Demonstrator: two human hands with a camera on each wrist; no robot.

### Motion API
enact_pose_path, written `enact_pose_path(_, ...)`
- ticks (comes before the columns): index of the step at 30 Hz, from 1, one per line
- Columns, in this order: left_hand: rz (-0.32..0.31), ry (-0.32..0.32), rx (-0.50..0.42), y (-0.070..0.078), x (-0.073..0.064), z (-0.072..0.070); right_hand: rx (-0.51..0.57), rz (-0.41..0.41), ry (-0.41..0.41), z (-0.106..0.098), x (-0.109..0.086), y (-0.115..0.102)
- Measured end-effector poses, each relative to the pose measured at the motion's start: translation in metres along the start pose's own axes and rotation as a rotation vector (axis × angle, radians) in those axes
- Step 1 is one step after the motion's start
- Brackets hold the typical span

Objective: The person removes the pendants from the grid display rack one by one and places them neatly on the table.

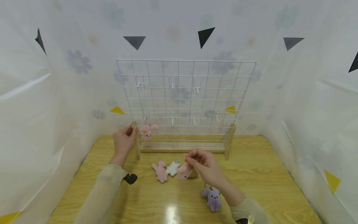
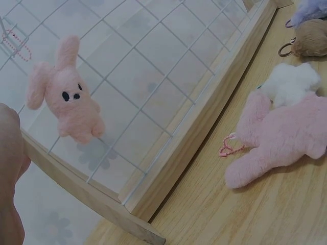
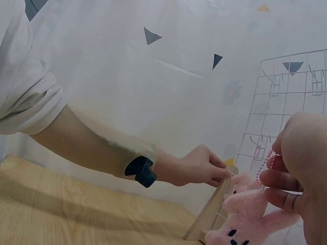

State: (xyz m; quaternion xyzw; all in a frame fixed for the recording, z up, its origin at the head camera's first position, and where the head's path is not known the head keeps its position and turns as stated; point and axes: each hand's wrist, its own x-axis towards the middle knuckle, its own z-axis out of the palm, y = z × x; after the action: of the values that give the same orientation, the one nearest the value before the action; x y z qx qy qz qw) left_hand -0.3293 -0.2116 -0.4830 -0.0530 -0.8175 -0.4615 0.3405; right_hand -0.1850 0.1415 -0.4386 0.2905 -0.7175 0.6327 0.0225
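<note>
With thumb and fingers, my left hand point(image 1: 125, 140) grips the top of the wooden side post point(image 1: 138, 146) of a white wire grid rack point(image 1: 184, 99). My right hand point(image 1: 208, 168) pinches the pink bead chain point(image 3: 263, 166) of a pink plush bunny keychain point(image 1: 183, 173), which dangles just above the table in front of the rack. Another pink plush bunny point(image 2: 76, 102) hangs by its chain from a lower-left hook, beside my left hand. On the table lie a pink plush keychain point(image 1: 160, 171), a white one point(image 1: 172, 168) and, partly hidden behind the dangling bunny, a brown one point(image 1: 194, 174).
A purple plush keychain point(image 1: 213, 199) lies on the table point(image 1: 265, 180) near my right wrist. Several white hooks, such as an upper-left hook point(image 1: 139, 86), stick out from the grid in two rows. Pale flowered sheeting point(image 1: 173, 31) encloses the back and sides.
</note>
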Motion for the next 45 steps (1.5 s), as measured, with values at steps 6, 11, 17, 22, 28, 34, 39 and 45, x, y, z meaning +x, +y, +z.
enact_pose_path(6, 0.006, 0.005, 0.011, -0.003, 0.0, 0.0, 0.053, -0.03, -0.038, -0.002, -0.011, 0.003)
enact_pose_path(11, 0.006, 0.007, 0.027, -0.004, 0.0, 0.001, 0.089, -0.07, -0.074, -0.003, -0.019, 0.003)
enact_pose_path(17, 0.004, 0.004, 0.02, -0.001, 0.0, 0.001, 0.078, -0.045, -0.075, -0.007, -0.032, 0.004)
enact_pose_path(22, 0.009, 0.01, 0.031, 0.001, 0.0, 0.0, 0.088, -0.018, -0.121, -0.011, -0.041, 0.008)
enact_pose_path(28, 0.006, 0.004, 0.037, 0.0, 0.0, 0.001, 0.115, 0.06, -0.181, -0.013, -0.053, 0.012)
enact_pose_path(34, -0.003, 0.001, 0.031, 0.0, 0.001, 0.001, 0.137, 0.093, -0.201, -0.014, -0.066, 0.017)
enact_pose_path(39, -0.018, 0.0, 0.038, 0.0, 0.001, 0.001, 0.174, 0.113, -0.219, -0.013, -0.076, 0.021)
enact_pose_path(45, -0.023, 0.005, 0.032, 0.0, 0.001, 0.001, 0.186, 0.099, -0.246, -0.012, -0.087, 0.023)
